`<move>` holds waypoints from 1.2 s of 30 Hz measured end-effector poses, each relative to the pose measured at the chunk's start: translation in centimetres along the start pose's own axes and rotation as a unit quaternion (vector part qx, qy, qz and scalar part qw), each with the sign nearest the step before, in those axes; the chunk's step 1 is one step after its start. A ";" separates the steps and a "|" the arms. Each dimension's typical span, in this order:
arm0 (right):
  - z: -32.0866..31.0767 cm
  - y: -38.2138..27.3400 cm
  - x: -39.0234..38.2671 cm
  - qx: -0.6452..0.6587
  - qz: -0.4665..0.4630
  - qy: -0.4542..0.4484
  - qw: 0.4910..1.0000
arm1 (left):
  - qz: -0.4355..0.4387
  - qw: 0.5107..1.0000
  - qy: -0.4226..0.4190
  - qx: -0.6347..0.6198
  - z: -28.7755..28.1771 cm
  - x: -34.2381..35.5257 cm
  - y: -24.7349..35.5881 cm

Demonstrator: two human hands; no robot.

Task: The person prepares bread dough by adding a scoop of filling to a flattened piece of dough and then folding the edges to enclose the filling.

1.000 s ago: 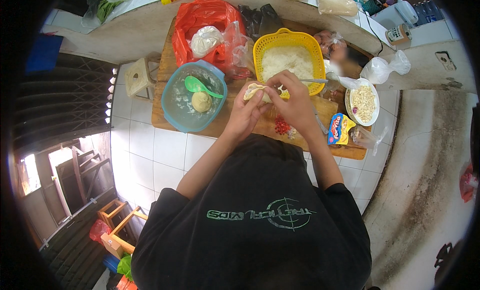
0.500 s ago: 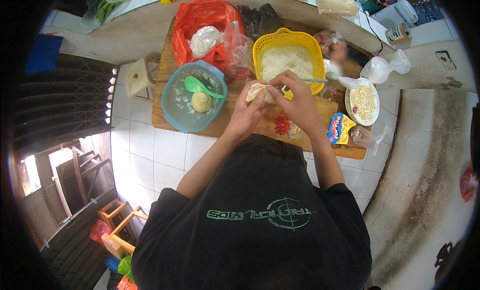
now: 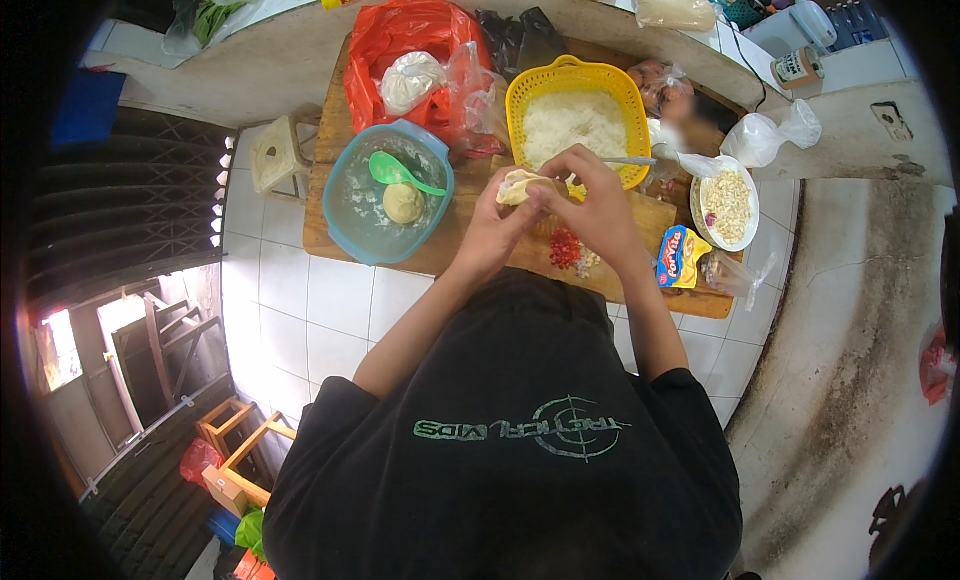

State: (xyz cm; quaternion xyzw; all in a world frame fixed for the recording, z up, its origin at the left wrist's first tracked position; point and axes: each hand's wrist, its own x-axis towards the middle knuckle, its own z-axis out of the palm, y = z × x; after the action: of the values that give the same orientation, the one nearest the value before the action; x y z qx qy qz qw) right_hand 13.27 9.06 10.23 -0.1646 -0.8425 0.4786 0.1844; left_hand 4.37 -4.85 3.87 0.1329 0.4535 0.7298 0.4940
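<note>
Folded dough [image 3: 520, 188] shifted slightly rightward, pinched by left hand [image 3: 488, 232] and right hand [image 3: 596, 210], seemingly part-open.

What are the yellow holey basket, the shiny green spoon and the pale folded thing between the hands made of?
Yellow holey basket: probably plastic, smooth, with regular holes and one even colour.
Shiny green spoon: likely plastic too, with a glossy, bright, even colour.
Pale folded piece: perhaps soft dough, matte, with a wavy edge, though partly hidden.

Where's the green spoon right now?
In the head view, the green spoon lies on the left, inside the blue bowl, close beside the dough ball.
</note>
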 end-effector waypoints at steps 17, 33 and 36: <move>0.3 -0.5 0.0 0.049 0.027 -0.003 0.998 | -0.005 0.999 0.004 -0.045 0.3 -0.2 0.0; -2.0 1.6 -0.2 0.095 0.053 0.106 0.988 | 0.030 0.996 0.060 -0.054 -0.5 -0.1 0.8; -2.4 3.4 0.6 -0.012 0.114 0.078 0.990 | 0.037 0.996 0.051 -0.056 -0.9 -0.3 1.3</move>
State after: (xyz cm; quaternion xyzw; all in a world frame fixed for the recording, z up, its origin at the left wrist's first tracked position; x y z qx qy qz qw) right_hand 14.22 12.76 8.46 -0.2987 -0.8068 0.4722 0.1920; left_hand 3.13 -5.67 4.51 0.0840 0.4318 0.7776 0.4494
